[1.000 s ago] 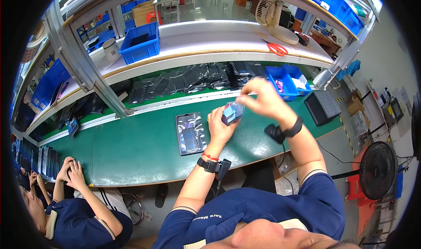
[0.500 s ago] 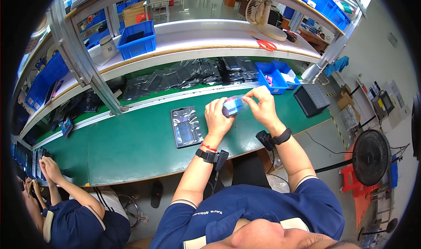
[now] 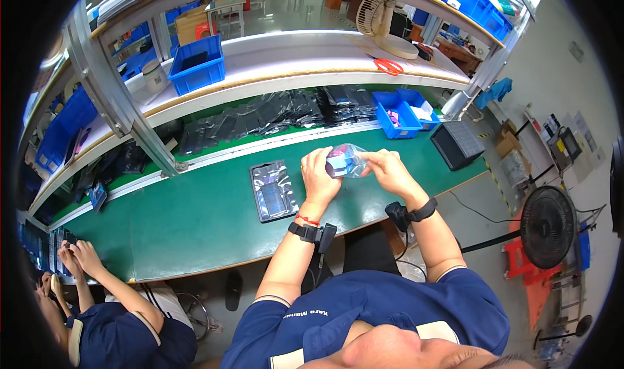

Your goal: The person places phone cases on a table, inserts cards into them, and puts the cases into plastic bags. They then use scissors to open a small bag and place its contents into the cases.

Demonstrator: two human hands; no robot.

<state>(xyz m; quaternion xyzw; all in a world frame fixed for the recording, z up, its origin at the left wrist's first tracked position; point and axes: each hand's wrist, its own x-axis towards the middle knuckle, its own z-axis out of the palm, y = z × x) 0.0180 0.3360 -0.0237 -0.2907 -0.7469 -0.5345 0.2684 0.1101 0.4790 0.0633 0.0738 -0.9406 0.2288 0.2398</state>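
Observation:
Over the green bench top, a clear plastic bag (image 3: 351,163) with small blue and purple pieces showing in it is held between my two hands. My left hand (image 3: 320,179) is closed round its left side, and a ring shows on one finger. On the other side, my right hand (image 3: 391,172) pinches the bag's right edge with thumb and forefinger. Just left of my left hand lies a black tray (image 3: 255,190) holding a flat dark piece in a shiny clear wrapper (image 3: 276,192).
Behind the bench top (image 3: 175,219), many dark wrapped packets (image 3: 260,114) lie under a shelf. Two blue bins (image 3: 396,130) and a dark ridged block (image 3: 457,146) stand at the right. A co-worker's hands (image 3: 81,258) are at far left. A black fan (image 3: 549,227) stands right.
My right hand has come down and slightly right, and the bag now spreads wider between my hands. At far left the co-worker's hands have shifted.

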